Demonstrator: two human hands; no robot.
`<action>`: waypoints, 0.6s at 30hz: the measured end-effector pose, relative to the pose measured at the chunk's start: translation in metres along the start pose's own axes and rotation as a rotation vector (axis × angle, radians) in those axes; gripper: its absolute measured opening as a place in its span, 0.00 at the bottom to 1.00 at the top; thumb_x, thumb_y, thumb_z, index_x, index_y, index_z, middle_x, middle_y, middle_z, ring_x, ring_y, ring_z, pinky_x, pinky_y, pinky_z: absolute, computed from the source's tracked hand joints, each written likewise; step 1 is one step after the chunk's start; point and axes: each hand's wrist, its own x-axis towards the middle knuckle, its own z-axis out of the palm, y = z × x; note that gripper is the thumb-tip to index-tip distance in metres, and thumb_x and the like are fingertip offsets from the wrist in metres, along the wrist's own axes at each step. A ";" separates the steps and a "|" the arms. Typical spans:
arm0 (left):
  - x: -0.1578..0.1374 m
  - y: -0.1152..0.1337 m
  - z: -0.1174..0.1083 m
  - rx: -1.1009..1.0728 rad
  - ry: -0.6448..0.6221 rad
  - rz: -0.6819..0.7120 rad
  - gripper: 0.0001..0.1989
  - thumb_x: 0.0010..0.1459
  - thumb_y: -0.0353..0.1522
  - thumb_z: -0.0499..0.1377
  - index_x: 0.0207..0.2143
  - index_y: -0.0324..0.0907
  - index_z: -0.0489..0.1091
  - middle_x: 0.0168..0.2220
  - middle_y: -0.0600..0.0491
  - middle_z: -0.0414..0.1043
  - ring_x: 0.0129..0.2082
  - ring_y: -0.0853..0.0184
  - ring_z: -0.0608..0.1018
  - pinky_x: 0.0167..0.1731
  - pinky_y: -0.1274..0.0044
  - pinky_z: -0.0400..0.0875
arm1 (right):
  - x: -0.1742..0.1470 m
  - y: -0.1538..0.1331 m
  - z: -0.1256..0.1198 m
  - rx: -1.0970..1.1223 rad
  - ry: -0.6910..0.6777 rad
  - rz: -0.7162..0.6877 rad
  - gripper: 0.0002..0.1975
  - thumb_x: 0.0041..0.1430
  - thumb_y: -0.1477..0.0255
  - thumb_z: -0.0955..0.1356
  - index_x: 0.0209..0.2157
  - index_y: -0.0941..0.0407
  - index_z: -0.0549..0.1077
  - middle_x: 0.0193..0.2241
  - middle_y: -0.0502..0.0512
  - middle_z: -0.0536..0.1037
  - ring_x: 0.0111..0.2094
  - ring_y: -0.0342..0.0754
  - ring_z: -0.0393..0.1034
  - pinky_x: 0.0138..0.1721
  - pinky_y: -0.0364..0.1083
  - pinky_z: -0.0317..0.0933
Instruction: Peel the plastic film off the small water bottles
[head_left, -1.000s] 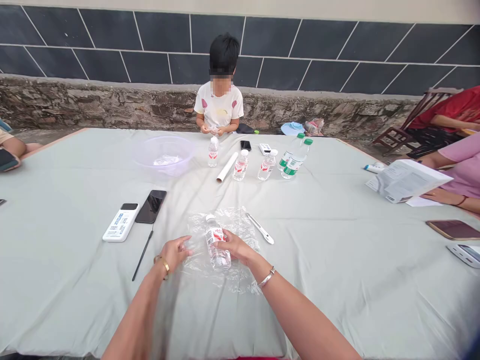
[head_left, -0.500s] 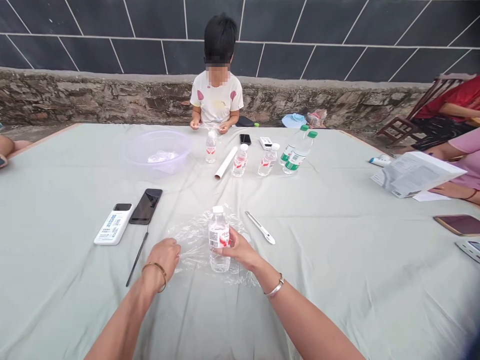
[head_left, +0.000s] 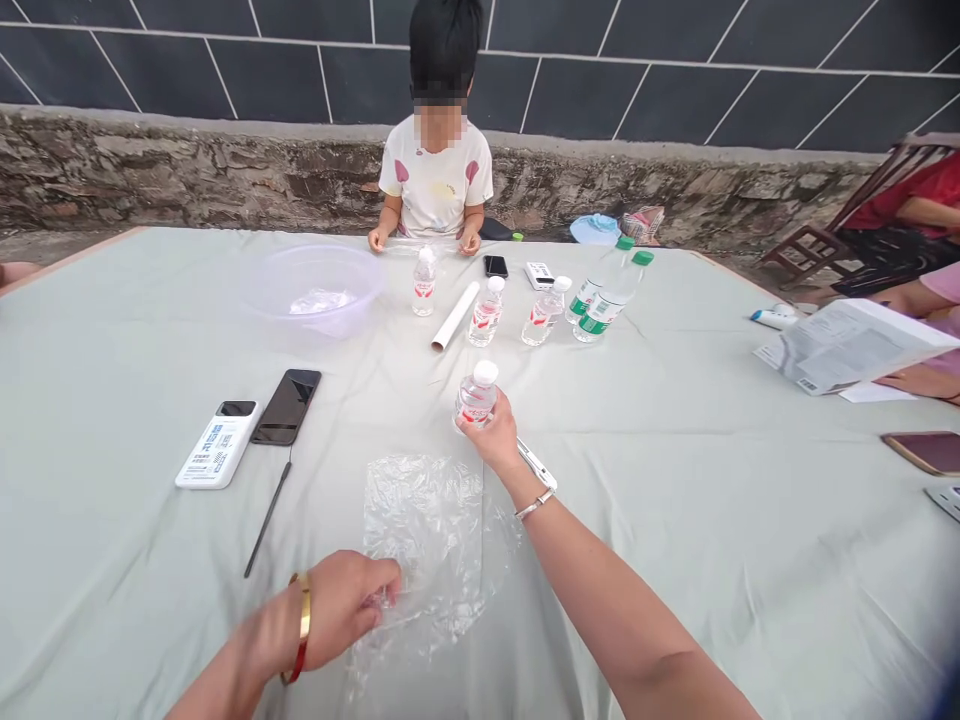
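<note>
My right hand point(head_left: 493, 432) is closed round a small clear water bottle point(head_left: 477, 396) with a white cap and a red-and-white label, held upright beyond the plastic. Partly behind my right wrist lies a white utility knife point(head_left: 537, 464). A crumpled sheet of clear plastic film point(head_left: 427, 530) is spread on the cloth in front of me. At its near left edge, my left hand point(head_left: 356, 605) pinches the film between thumb and fingers.
Left are a white power bank point(head_left: 219, 446), a black phone point(head_left: 288, 408) and a purple basin point(head_left: 315, 290). Several bottles, including a green-capped one point(head_left: 606, 300), and a white roll point(head_left: 454, 318) stand or lie farther off. A person point(head_left: 435, 180) sits opposite; another holds a booklet point(head_left: 847, 340).
My right hand has carried the bottle off the film, forward and right. My left hand has come nearer to me, and the film now lies flatter and closer.
</note>
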 end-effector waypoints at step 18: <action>0.004 0.038 -0.044 -0.445 -0.006 0.222 0.10 0.54 0.35 0.57 0.35 0.44 0.77 0.29 0.54 0.71 0.23 0.72 0.73 0.27 0.78 0.70 | -0.075 -0.076 -0.045 0.177 -0.746 -0.359 0.37 0.42 0.53 0.72 0.53 0.52 0.63 0.50 0.57 0.69 0.53 0.55 0.62 0.54 0.52 0.58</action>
